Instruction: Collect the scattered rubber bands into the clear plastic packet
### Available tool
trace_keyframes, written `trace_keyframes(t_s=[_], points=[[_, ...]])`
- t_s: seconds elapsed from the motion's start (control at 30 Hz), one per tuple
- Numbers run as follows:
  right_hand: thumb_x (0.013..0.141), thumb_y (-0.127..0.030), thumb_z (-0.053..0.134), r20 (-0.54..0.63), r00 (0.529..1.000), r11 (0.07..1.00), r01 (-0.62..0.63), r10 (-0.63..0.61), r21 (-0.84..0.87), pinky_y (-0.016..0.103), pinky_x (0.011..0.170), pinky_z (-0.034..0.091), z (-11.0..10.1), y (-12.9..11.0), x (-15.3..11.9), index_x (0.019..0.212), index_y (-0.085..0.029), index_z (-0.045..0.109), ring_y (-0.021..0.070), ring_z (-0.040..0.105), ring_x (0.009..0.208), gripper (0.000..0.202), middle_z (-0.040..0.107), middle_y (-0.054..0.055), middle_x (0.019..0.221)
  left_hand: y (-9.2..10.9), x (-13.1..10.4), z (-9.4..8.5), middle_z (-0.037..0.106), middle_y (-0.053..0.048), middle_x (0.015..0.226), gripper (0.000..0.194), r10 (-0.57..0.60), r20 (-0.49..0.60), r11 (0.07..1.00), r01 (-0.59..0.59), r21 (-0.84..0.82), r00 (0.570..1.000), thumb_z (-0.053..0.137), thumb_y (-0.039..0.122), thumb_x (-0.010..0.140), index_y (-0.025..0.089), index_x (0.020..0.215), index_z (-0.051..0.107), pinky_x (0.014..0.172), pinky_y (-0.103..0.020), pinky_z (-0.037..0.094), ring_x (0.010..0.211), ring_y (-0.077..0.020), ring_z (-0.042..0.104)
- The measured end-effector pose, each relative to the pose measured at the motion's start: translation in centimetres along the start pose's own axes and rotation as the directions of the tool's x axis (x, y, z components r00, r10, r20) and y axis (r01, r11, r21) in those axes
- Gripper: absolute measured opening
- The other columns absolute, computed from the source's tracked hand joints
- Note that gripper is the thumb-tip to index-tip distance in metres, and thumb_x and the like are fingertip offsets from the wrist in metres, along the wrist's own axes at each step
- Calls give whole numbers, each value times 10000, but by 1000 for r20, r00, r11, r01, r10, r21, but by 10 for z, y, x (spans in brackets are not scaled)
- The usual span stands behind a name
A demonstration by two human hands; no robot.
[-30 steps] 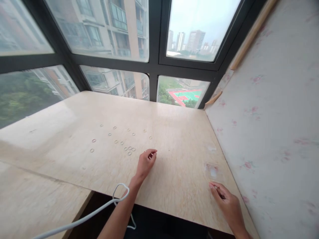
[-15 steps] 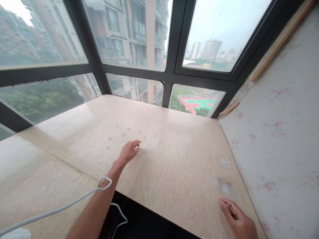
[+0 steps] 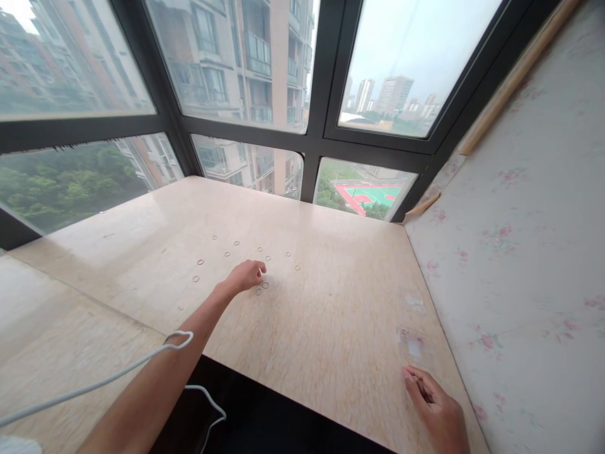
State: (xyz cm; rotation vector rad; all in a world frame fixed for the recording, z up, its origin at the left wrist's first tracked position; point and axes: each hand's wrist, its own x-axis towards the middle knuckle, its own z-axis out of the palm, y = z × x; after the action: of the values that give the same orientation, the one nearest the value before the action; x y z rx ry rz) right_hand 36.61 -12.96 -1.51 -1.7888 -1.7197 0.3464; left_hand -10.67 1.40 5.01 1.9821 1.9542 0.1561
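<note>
Several small thin rings lie scattered on the pale marble-look surface (image 3: 321, 353), among them a reddish ring (image 3: 200, 261) on the left and a ring (image 3: 297, 268) farther right. My left hand (image 3: 246, 275) reaches over the middle of them with its fingers curled down; what they hold, if anything, is too small to name. Just below its fingertips lie two rings close together, one of them the dark ring (image 3: 258, 292). My right hand (image 3: 435, 403) rests near the right edge, thumb and forefinger pinched, contents hidden. A clear plastic packet (image 3: 414, 343) lies just beyond it.
Another clear packet (image 3: 414, 301) lies farther back on the right. A white cable (image 3: 94, 381) runs across my left forearm. Dark window frames (image 3: 312, 142) border the back, and a floral-papered wall (image 3: 520, 252) rises on the right.
My left hand's fingers have curled in closer together over the rings. The whole view has shifted slightly, and my right hand keeps its pinch near the packet.
</note>
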Motion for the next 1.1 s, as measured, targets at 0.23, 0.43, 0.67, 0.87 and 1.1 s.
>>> trace_keyframes(t_s=[0.23,0.43,0.67,0.87,1.1], points=[[800,-627,472,-14,1000,999,9,-9,-37,186,503,486,0,-2,0,812,-212,701,162,657,538,474,703,32,653,-1,-1,1,690,-53,791,158,13,29,999,-12,-36,999,568,157,616,164,734,672,575,-239,382,705,-177,606],[808,-649,434,-7,1000,999,8,-8,-50,205,483,468,0,-3,0,816,-214,702,166,650,536,511,701,31,654,1,-5,3,667,-42,734,163,13,-45,971,-24,-239,999,558,170,615,150,741,660,606,-235,422,697,-163,601],[832,-618,425,1,1000,999,8,-8,-35,217,482,445,1,-3,0,816,-213,694,158,621,509,487,670,20,607,59,-14,-14,638,-20,701,161,46,-92,845,-88,-528,995,576,173,643,147,779,659,563,-212,433,641,-118,563],[890,-536,380,40,999,995,38,-34,-89,236,507,404,0,-10,-2,861,-207,694,162,607,515,456,639,12,569,143,-11,12,630,-5,711,156,189,-72,661,-182,-728,979,600,167,659,145,805,650,558,-195,425,641,-95,563],[909,-402,411,68,996,997,53,-50,-47,234,542,385,-6,-17,-2,871,-201,689,148,592,532,344,638,2,586,264,-1,75,616,-2,665,130,420,-13,442,-217,-871,907,620,154,659,132,787,632,529,-187,409,602,-88,558]])
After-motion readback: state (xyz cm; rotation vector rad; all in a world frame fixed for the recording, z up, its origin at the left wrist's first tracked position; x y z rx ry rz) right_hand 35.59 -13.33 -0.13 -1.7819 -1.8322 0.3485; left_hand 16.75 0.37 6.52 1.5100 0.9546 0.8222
